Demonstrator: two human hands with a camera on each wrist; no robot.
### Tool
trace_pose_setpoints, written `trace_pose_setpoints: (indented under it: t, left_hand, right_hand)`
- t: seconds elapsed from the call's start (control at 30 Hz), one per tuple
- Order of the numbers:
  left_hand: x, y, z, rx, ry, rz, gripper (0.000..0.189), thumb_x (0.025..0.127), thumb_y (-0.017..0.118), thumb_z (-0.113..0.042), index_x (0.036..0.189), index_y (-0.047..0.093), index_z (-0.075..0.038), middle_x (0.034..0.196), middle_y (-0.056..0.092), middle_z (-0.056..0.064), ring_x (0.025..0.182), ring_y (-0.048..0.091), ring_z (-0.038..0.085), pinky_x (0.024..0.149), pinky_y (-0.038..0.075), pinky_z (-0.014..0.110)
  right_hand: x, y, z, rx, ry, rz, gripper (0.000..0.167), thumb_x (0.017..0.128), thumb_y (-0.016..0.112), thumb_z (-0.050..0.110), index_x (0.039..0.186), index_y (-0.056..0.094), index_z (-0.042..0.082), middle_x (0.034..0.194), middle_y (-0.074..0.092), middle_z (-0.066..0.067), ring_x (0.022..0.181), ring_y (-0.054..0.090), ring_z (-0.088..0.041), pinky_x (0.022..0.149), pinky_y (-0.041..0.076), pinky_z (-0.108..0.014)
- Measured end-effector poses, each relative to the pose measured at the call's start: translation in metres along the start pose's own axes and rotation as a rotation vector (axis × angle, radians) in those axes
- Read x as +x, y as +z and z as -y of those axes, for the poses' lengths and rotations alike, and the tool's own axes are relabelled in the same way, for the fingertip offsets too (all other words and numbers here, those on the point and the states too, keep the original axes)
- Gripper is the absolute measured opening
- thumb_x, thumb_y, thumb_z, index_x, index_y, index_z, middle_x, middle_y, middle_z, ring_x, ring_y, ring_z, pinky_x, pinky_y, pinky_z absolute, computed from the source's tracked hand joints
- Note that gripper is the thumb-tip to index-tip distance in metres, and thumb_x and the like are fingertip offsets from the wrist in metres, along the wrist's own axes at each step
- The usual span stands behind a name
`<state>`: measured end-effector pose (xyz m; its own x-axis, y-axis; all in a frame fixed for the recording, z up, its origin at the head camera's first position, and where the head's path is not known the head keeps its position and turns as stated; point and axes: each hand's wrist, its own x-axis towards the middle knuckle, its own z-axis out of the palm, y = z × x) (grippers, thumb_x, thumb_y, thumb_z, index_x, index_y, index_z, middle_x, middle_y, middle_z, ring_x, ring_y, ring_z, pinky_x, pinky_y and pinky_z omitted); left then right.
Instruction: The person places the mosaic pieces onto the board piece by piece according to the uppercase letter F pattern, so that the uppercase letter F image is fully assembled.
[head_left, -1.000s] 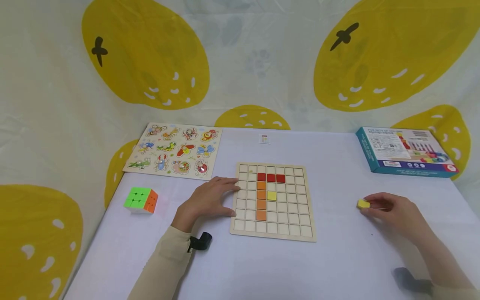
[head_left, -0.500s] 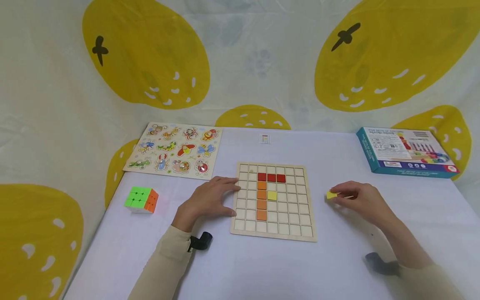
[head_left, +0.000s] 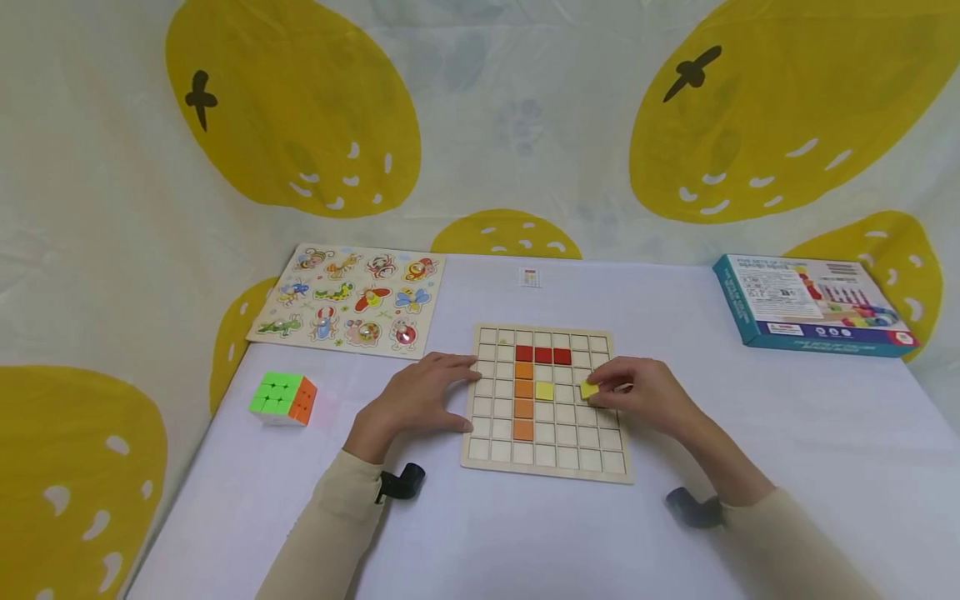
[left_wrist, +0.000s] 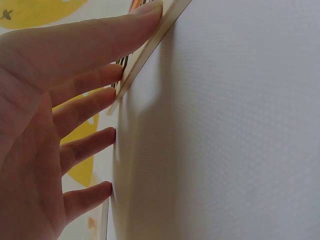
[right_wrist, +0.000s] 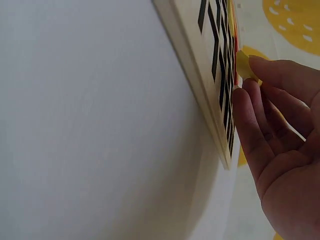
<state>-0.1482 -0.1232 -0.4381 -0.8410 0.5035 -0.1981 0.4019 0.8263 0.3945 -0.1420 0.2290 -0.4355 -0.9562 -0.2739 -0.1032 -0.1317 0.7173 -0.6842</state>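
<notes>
A wooden grid board (head_left: pixel 545 457) lies flat in the middle of the table. It holds a row of three red tiles (head_left: pixel 542 356), a column of several orange tiles (head_left: pixel 522 409) below, and one yellow tile (head_left: pixel 543 391). My left hand (head_left: pixel 418 402) rests at the board's left edge, fingers spread; in the left wrist view the thumb (left_wrist: pixel 135 25) lies on the rim. My right hand (head_left: pixel 648 396) pinches another yellow tile (head_left: pixel 588 390) between thumb and fingers, over the board's right-hand columns. The right wrist view shows that pinched tile (right_wrist: pixel 245 65) at the fingertips.
An insect puzzle board (head_left: pixel 352 300) lies at the back left, with a puzzle cube (head_left: pixel 281 398) in front of it. A small printed card (head_left: pixel 530 277) is behind the grid board. A flat toy box (head_left: pixel 817 304) sits at the back right.
My right hand has carried the pinched yellow tile leftward from the right part of the table to over the grid board. The left hand has stayed at the board's edge.
</notes>
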Motion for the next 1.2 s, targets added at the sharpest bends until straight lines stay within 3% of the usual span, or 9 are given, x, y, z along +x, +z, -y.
trace_pose_setpoints:
  t: [0.47,0.77,1.2]
  left_hand:
    - [0.001,0.0,0.0,-0.004,0.007,-0.004,0.074,0.077,0.086,-0.046,0.143,0.06,-0.028,0.162,0.043,-0.009,0.149,0.042,0.022,0.116,0.044,0.05]
    - [0.001,0.002,0.002,0.006,0.006,-0.002,0.074,0.076,0.086,-0.047,0.143,0.06,-0.028,0.163,0.043,-0.009,0.148,0.042,0.022,0.116,0.044,0.05]
    - [0.0,0.0,0.001,0.004,0.005,-0.005,0.073,0.076,0.086,-0.047,0.142,0.06,-0.028,0.162,0.044,-0.009,0.148,0.043,0.022,0.115,0.044,0.05]
  right_hand:
    - [0.014,0.022,0.014,0.0,0.023,0.045,0.022,0.082,0.085,0.013,0.103,0.08,0.012,0.094,0.074,-0.004,0.08,0.062,-0.015,0.069,0.054,-0.016]
    - [0.017,0.025,0.019,-0.021,-0.001,0.045,0.02,0.079,0.086,0.011,0.098,0.08,0.009,0.085,0.072,-0.002,0.077,0.06,-0.013,0.067,0.053,-0.017]
    - [0.018,0.025,0.018,-0.013,0.003,0.042,0.017,0.078,0.085,0.009,0.094,0.08,0.01,0.086,0.073,-0.002,0.076,0.06,-0.014,0.067,0.052,-0.018]
